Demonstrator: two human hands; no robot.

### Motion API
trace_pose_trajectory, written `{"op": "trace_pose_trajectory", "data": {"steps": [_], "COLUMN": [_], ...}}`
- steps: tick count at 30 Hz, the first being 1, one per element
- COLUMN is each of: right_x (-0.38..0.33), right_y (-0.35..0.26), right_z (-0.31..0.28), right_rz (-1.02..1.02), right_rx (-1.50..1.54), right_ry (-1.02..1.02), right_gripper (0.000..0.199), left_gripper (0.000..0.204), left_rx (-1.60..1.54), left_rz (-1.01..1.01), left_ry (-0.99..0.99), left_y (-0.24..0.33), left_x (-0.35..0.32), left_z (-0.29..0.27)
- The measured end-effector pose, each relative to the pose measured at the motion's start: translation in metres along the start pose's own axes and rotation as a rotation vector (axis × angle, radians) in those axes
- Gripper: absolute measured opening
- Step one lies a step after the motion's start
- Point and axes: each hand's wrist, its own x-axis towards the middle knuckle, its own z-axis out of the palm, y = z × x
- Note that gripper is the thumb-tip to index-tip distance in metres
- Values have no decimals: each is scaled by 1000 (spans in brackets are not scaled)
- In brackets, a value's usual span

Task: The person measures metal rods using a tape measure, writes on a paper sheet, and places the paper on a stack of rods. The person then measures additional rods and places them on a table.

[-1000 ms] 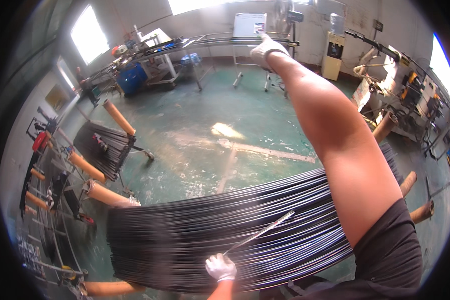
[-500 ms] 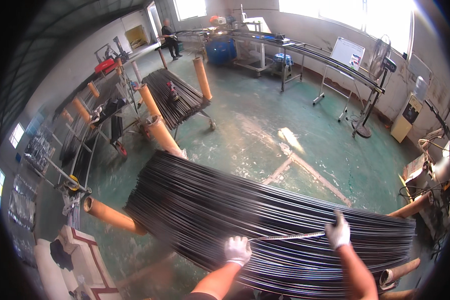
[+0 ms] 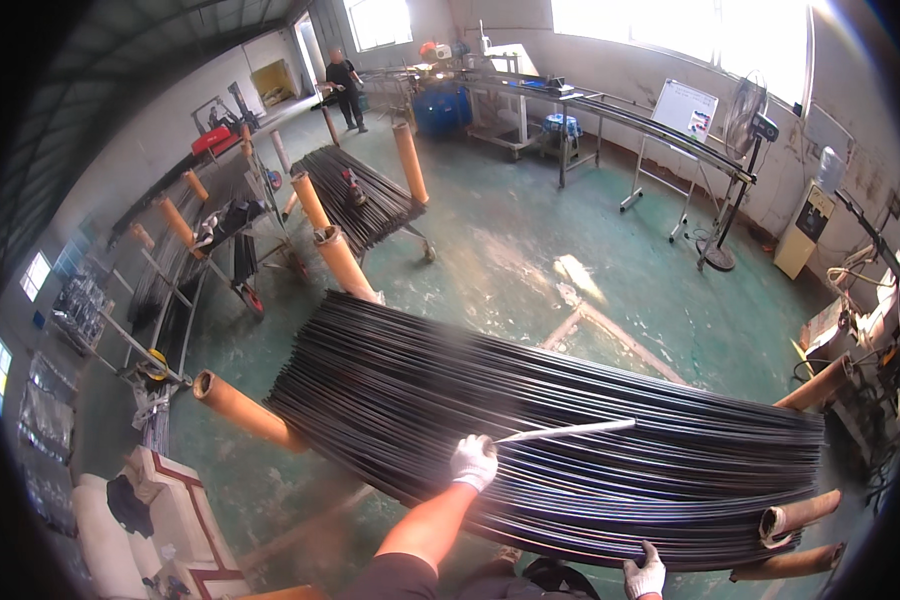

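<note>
While the gloved left hand closes around one end of a thin pale rod, that rod slants away to its right across the big stack of dark rods beneath. Nearer the body, the gloved right hand rests with fingers curled on the stack's near edge, and orange-sleeved posts stand left of both hands.

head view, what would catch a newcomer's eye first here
The big pile of long black rods fills the middle, lying on a rack with orange posts. The left hand holds a pale rod over it; the right hand is at the pile's near edge. A second rod rack stands behind.
</note>
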Motion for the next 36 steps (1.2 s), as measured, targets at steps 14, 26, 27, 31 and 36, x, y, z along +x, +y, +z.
{"op": "trace_pose_trajectory", "data": {"steps": [14, 26, 27, 31, 36], "right_x": [-30, 227, 224, 233, 214], "right_y": [-43, -352, -378, -403, -338], "right_z": [2, -344, -381, -457, -419], "right_rz": [215, -320, -251, -166, -30], "right_rx": [267, 79, 85, 50, 90], "right_ry": [54, 499, 479, 515, 515], "right_gripper": [59, 78, 78, 81, 82], "left_gripper": [33, 15, 17, 35, 26], "left_rx": [-667, -896, -907, -987, -881], "left_rz": [-591, -1056, -1114, -1102, -366], "left_ry": [-780, -787, -743, -721, -727], "left_y": [22, -8, -21, -99, -131], "left_x": [-126, -170, -172, -193, -238], "left_z": [-72, -128, -130, -101, -87]}}
